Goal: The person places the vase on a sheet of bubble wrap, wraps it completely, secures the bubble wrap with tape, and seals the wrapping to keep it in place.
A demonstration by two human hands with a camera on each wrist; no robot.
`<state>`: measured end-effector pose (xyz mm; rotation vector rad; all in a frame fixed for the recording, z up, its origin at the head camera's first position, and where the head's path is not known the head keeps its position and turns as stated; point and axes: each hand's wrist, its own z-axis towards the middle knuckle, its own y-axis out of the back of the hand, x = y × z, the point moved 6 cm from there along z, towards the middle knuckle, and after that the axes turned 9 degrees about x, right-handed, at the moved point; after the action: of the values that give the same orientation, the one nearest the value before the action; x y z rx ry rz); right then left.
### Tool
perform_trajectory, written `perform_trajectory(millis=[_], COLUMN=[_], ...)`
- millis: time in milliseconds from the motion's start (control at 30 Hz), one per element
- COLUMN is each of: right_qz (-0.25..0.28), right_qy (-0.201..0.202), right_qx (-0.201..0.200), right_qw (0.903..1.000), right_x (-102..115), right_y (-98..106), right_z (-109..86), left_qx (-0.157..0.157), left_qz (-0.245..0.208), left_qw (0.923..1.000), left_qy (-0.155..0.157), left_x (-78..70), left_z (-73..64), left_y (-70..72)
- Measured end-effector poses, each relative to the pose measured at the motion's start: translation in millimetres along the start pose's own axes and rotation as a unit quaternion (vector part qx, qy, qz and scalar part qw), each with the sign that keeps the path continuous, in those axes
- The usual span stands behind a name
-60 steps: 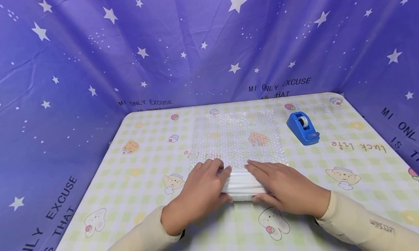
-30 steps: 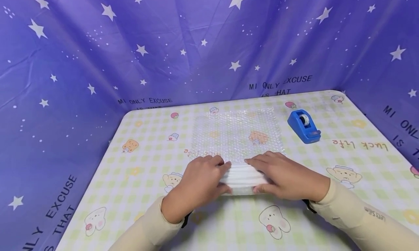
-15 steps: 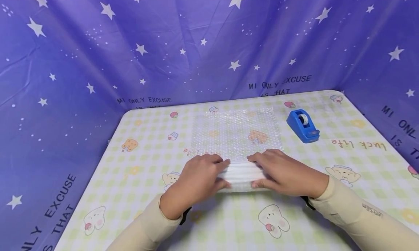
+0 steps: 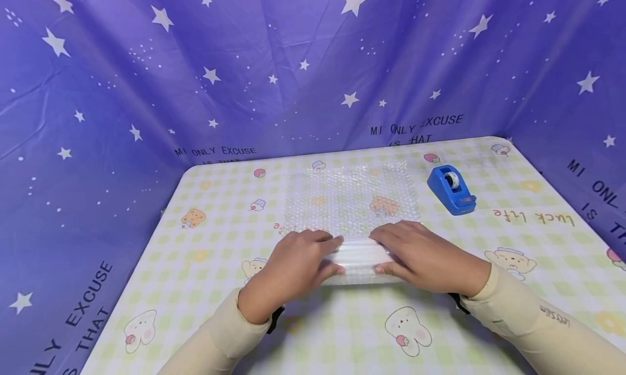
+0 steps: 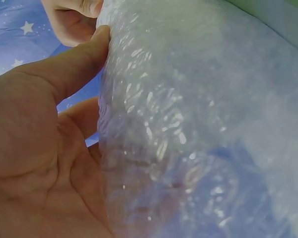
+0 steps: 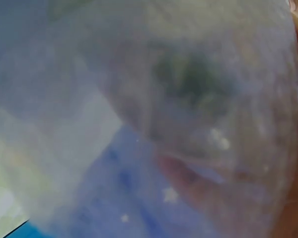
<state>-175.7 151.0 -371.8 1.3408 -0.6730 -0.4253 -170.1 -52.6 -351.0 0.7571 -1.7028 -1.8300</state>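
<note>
A clear bubble wrap sheet [image 4: 337,193] lies flat on the table, its near end folded up around a white pleated bundle [image 4: 361,254]. My left hand [image 4: 293,263] grips the left end of this roll, thumb on the near side and fingers over the far side. At the right end, my right hand [image 4: 432,258] holds it the same way. The left wrist view shows the left thumb [image 5: 84,62] pressing the edge of the bubble wrap [image 5: 159,109]. Close to the right wrist camera, blurred bubble wrap [image 6: 228,99] covers most of the right fingers.
A blue tape dispenser [image 4: 451,193] with a roll of tape stands to the right of the sheet. The table [image 4: 215,288] has a green checked cover with cartoon prints. Purple star-print curtains [image 4: 274,54] hang behind it and at both sides.
Both hands have moved a little away from me with the bundle, rolling it onto the sheet. More bubble wrap shows along its near side, and less flat sheet lies beyond it.
</note>
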Motion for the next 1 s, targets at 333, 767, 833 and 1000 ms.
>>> perform_trajectory(millis=[333, 767, 833, 1000], right_qz=[-0.03, 0.001, -0.003, -0.012], right_qy=[0.003, -0.057, -0.059, -0.064], right_qx=[-0.018, -0.002, -0.008, -0.027], right_qw=[0.9994, 0.9984, 0.9982, 0.9975], right_x=[-1.2, -5.9, -6.1, -6.3], right_y=[0.7, 2.8, 4.1, 6.8], right_z=[0.0, 1.3, 1.6, 1.0], left_qx=[0.017, 0.003, 0.002, -0.005], left_qz=[0.009, -0.004, -0.002, -0.008], left_qw=[0.9995, 0.9991, 0.9989, 0.9981], left_qy=[0.025, 0.042, 0.048, 0.06], left_x=[1.3, 2.5, 2.6, 2.6], left_z=[1.6, 2.6, 2.7, 3.1], left_y=[-2.4, -3.8, -3.9, -3.9])
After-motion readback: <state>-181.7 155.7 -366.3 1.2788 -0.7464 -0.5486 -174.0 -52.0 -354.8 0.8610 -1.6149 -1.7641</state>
